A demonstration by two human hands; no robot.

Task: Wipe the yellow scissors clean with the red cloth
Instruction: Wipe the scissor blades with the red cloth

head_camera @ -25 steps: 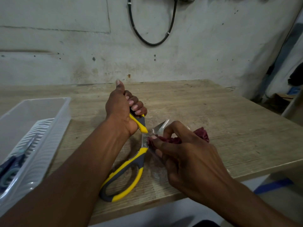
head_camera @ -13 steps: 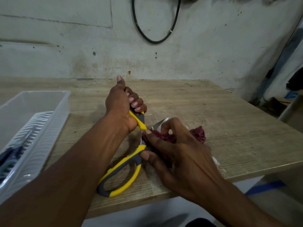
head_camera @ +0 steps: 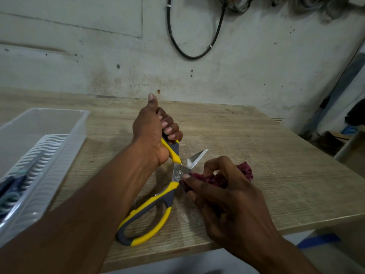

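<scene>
Pale, scuffed concrete wall (head_camera: 256, 62) behind, black cable loop (head_camera: 189, 46) hanging on it; worn wooden tabletop (head_camera: 286, 165) below. On the left, a clear plastic bin (head_camera: 59, 139) with a ribbed white insert. Near the front edge, yellow-and-grey-handled steel scissors (head_camera: 167, 196), spread wide open. Left hand (head_camera: 156, 131) wrapped tight round the upper handle, thumb up. Right hand (head_camera: 223, 194) pinching a crumpled dark-red cloth (head_camera: 245, 171) against the pivot and the lower blade, that blade hidden under cloth and fingers; upper blade bare and pointing right. For a good wipe, probably best: steady the handle firmly, draw the cloth from pivot toward tip along the flat, fingertips kept off the cutting edge, then the same on the bare blade.
</scene>
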